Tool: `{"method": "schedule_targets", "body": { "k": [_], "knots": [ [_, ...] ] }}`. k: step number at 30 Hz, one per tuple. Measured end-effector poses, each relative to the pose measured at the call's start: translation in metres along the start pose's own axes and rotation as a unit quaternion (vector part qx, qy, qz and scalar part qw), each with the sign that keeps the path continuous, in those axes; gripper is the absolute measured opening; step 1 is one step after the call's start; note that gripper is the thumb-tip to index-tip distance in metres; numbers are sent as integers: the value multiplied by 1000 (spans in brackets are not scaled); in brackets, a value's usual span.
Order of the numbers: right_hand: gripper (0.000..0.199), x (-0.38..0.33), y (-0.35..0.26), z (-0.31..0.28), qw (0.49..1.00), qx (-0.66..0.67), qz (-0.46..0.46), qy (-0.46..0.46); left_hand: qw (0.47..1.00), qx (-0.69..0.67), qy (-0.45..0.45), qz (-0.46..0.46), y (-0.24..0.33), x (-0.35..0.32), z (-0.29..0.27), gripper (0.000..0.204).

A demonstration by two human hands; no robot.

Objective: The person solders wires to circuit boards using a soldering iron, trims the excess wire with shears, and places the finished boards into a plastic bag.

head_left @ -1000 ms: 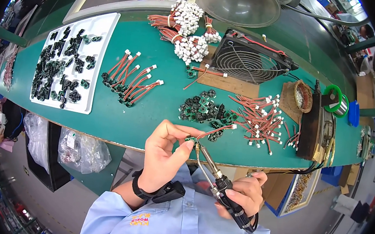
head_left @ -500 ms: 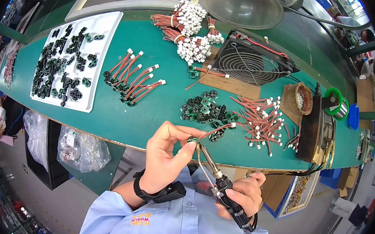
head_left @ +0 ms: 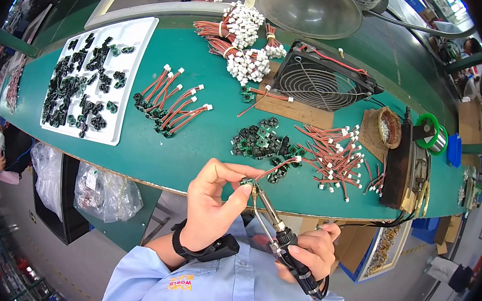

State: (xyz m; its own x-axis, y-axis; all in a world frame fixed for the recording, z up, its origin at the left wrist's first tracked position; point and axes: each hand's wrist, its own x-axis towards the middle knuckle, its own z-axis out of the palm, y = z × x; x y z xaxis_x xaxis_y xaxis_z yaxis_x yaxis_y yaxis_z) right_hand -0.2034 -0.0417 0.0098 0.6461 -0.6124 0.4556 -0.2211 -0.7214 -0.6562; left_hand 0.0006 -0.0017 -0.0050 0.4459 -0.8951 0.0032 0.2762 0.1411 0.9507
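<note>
Between thumb and fingertips, my left hand [head_left: 214, 197] pinches a small dark green circuit board [head_left: 246, 181]. A red-brown wire lead [head_left: 276, 168] with a white connector at its far end runs from the board up to the right. My right hand [head_left: 313, 253] is wrapped round the black handle of a soldering iron [head_left: 288, 238], which slants up and left. A thin metal tube runs along the iron, and its tip meets the board at my left fingertips. The exact joint there is too small to make out.
Behind my hands lie a heap of small black-and-green boards [head_left: 259, 140] and loose wire leads [head_left: 335, 159]. Wired boards [head_left: 167, 107] sit left, near a white tray [head_left: 125, 94]. A fan [head_left: 324, 80], bundled leads [head_left: 244, 47], a solder spool [head_left: 438, 136] and an iron stand [head_left: 398, 164] are farther off.
Both hands hold nearly the same place, with the iron's tip still at the board. The view has shifted very slightly; nothing was picked up or let go.
</note>
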Motion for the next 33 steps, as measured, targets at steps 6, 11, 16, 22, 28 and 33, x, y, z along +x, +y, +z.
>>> {"method": "schedule_targets", "body": {
  "k": [6,11,16,22,28,33],
  "knots": [
    [48,-2,0,0,1000,-1,2,-4,1000,1,2,5,0,0,0,15],
    [48,-5,0,-1,1000,1,4,-6,1000,1,0,5,1,0,1,15],
    [48,-4,-1,-2,1000,6,8,-7,1000,8,2,10,2,0,1,15],
    [47,-4,0,-2,1000,8,5,3,1000,-7,10,9,3,0,4,14],
    [45,-2,8,-15,1000,2,-16,15,998,-51,13,-29,5,5,-3,11],
    [37,-4,62,-21,921,-113,166,335,960,-229,-45,-158,14,7,-9,9]
  ]
}}
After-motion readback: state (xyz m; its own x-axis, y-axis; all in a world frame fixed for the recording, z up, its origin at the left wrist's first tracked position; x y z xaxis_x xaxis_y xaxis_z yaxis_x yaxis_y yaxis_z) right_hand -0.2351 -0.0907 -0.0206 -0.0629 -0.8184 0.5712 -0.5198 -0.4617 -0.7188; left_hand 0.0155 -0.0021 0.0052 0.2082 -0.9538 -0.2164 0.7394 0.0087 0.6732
